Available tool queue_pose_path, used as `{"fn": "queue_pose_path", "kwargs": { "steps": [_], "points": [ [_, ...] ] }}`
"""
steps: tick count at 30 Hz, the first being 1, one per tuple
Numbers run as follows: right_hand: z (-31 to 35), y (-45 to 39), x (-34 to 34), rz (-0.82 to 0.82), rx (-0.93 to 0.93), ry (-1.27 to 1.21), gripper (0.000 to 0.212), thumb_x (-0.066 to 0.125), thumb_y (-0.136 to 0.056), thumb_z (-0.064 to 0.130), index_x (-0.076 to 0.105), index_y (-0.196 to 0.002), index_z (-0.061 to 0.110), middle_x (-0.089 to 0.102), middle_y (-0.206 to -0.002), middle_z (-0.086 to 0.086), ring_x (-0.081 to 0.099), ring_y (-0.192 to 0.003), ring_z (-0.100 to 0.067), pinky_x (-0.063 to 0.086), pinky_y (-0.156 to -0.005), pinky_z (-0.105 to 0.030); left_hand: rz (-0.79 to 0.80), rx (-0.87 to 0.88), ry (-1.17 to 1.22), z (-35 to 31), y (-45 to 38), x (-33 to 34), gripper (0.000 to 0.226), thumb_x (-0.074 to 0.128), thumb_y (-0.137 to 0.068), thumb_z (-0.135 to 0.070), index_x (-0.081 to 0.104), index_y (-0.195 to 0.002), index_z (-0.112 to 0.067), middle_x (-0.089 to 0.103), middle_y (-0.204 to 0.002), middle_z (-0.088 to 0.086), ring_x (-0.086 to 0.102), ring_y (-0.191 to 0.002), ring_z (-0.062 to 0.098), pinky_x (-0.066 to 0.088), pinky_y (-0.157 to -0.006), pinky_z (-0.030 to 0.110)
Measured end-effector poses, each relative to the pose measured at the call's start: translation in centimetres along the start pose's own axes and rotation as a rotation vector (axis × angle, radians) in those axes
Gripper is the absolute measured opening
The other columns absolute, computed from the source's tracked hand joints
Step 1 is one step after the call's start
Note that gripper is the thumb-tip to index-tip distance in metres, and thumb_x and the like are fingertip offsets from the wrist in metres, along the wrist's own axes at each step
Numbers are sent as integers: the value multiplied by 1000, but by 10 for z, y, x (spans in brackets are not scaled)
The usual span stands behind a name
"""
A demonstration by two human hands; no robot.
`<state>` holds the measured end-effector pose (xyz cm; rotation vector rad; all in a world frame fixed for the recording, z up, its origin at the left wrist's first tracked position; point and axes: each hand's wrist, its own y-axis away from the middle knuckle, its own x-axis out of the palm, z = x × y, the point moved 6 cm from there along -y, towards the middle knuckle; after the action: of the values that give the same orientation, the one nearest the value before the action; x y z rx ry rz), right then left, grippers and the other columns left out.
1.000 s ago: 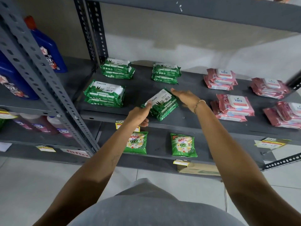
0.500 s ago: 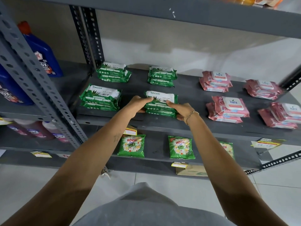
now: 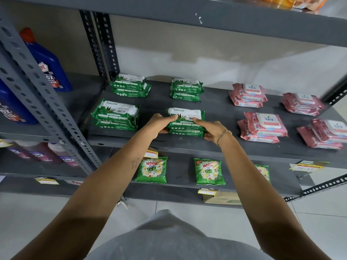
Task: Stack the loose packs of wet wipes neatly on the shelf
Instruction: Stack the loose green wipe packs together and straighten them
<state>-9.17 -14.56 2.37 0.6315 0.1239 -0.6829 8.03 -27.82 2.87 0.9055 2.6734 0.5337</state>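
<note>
A small stack of green wet-wipe packs (image 3: pixel 187 117) sits near the front edge of the grey shelf (image 3: pixel 216 147). My left hand (image 3: pixel 158 124) grips its left end and my right hand (image 3: pixel 211 129) grips its right end, thumbs on the top pack. Three more green stacks lie on the shelf: one to the left (image 3: pixel 116 115), one at the back left (image 3: pixel 130 86) and one at the back middle (image 3: pixel 185 89). Pink wipe stacks (image 3: pixel 264 124) fill the right half.
A slotted steel upright (image 3: pixel 47 102) stands at the left, with blue bottles (image 3: pixel 48 64) behind it. Green detergent sachets (image 3: pixel 152 170) lie on the shelf below. Another shelf board (image 3: pixel 225 17) runs overhead. A cardboard box (image 3: pixel 221 198) sits at floor level.
The green stack was skewed a second ago, held loosely at its corners. Both hands have turned it square to the shelf edge and now clasp its two ends.
</note>
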Motion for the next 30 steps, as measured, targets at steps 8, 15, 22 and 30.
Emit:
{"fn": "queue_pose_path", "kwargs": {
  "steps": [8, 15, 22, 30],
  "points": [
    [2, 4, 0, 25, -15, 18, 90, 80, -55, 59, 52, -118, 2, 58, -120, -9, 59, -94, -19, 54, -81, -33, -9, 9, 15, 2, 4, 0, 23, 74, -81, -37, 63, -82, -17, 63, -90, -2, 60, -84, 9, 55, -64, 24],
    [18, 22, -6, -76, -93, 279, 68, 64, -71, 66, 54, -104, 7, 53, -114, -5, 41, -126, -26, 48, -90, -40, -278, 142, -410, -18, 18, -8, 61, 62, -85, -48, 53, -118, 2, 56, -116, 10, 57, -102, 26, 49, -85, 37],
    [87, 56, 36, -328, -826, 731, 29, 41, -93, 11, 52, -114, -5, 54, -124, -20, 50, -116, -35, 42, -97, -45, -276, 773, -1052, -64, 35, 46, 58, 50, -96, -27, 33, -142, 3, 35, -151, 20, 26, -143, 33, 19, -117, 42],
    [57, 42, 30, -401, -833, 703, 37, 36, -98, 15, 50, -126, -3, 52, -135, -19, 40, -131, -34, 32, -108, -46, -220, 713, -1182, -35, 21, 51, 55, 22, -102, -31, 25, -148, 0, 20, -159, 16, 8, -148, 29, 2, -120, 43]
  ]
}}
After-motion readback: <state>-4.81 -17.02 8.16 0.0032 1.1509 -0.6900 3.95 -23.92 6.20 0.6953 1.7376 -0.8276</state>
